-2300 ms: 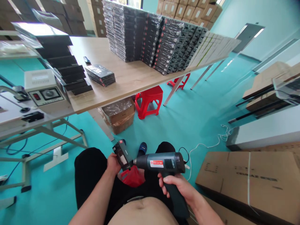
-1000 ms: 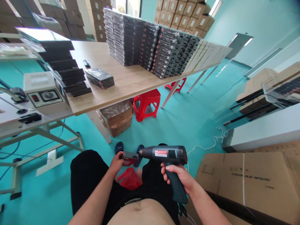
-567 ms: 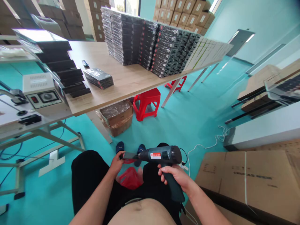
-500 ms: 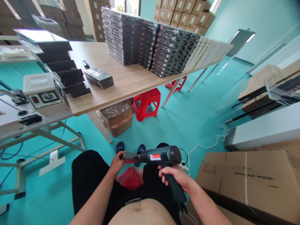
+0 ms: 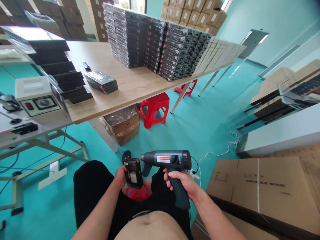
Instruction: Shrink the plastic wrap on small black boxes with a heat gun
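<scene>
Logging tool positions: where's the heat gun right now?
In the head view, the heat gun is in the lower middle, held in the right hand, its nozzle pointing left, beside the black box in the left hand.

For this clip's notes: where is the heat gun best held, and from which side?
The heat gun is probably best held by its handle, coming from the person's right. The long handle slants back toward the person, well apart from the nozzle, which points left, toward the side where the left hand holds the black box. The right hand wraps that handle.
</scene>
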Demonstrator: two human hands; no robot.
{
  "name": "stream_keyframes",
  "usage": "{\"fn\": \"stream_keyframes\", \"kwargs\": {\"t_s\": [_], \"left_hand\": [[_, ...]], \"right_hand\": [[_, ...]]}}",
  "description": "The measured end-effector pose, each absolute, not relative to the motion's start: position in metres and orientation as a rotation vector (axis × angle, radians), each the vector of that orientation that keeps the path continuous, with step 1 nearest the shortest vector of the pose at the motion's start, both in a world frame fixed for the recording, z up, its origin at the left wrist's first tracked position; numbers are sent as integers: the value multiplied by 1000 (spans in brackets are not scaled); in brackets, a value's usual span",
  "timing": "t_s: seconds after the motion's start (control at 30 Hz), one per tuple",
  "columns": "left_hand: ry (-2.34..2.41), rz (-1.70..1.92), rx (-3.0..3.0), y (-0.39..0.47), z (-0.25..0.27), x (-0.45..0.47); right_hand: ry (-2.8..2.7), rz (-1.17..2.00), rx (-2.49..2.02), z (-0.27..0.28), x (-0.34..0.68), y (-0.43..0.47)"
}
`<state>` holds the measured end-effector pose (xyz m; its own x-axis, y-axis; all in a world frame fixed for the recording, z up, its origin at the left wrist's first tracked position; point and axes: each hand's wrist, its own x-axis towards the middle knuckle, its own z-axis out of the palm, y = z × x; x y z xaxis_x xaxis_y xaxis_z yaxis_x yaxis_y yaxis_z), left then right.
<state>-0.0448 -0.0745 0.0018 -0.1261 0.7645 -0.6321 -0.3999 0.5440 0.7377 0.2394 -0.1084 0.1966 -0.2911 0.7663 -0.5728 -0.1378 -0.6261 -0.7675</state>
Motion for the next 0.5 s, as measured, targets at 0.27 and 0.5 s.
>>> {"fn": "stream_keyframes", "kwargs": {"t_s": [0.27,0.5], "left_hand": [[1240,1065,65,-70,10,-55],[889,988,-22,-73,28,-61]], "right_hand": [[-1121,2281,-1277,207,238,-128],[-990,2222,-1406,193,258,-140]]}}
